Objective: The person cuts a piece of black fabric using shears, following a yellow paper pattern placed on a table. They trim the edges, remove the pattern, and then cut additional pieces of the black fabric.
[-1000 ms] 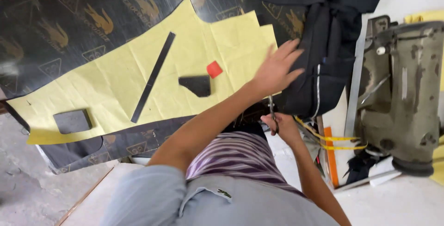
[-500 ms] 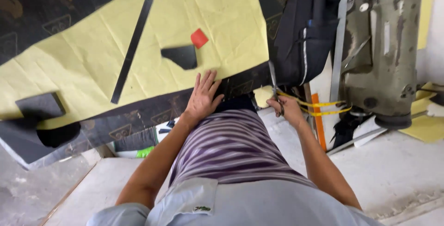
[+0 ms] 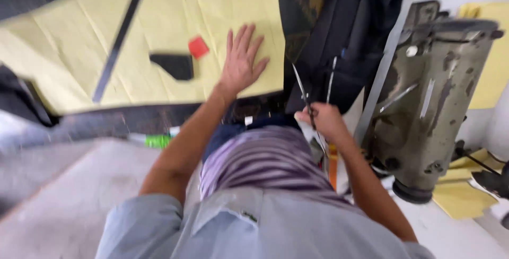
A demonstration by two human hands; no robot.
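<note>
At the far left my yellow paper pattern lies spread over the dark printed cloth, and the long black ruler rests on it at a slant, untouched and in the same place on the paper as a moment ago. Next along sit the dark fabric piece and the small red chalk, close together, neither one shifted. My left hand has moved: half a second ago it was down at the lower edge of the pattern, and now it lies flat on the paper itself, fingers spread and relaxed, grasping nothing, just beside the red chalk and near the pattern's right edge. I judge that it is pinning the paper so that it cannot slide over the cloth. Further right, my right hand is closed round the handles of the scissors, whose blades point up and away from me toward the pattern's lower right corner; earlier they hung lower by my waist. The blades are apart from the paper, so no cut has begun. Beyond them hangs black cloth, and at the far right stands the grey-green sewing machine.
</note>
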